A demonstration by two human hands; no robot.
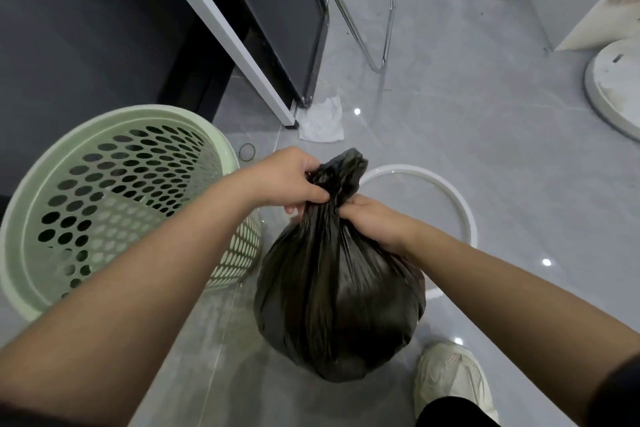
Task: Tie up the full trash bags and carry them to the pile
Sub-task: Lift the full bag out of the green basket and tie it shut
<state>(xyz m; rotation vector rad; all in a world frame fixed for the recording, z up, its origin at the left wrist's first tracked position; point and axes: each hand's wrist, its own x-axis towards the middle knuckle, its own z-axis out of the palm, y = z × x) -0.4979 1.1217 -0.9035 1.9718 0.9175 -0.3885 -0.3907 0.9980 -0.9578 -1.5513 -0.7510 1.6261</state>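
1. Left hand (291, 182) is curled round the gathered neck of the black trash bag (339, 291), fingers pinching just under the top tuft.
2. Right hand (372, 220) grips the same neck from the right, fingertips buried in the plastic; hard to tell if a knot is formed.
3. The bag bulges at centre frame, directly below both hands, just right of the green basket (34, 184).
4. Both forearms reach in from the lower corners and meet at the neck.
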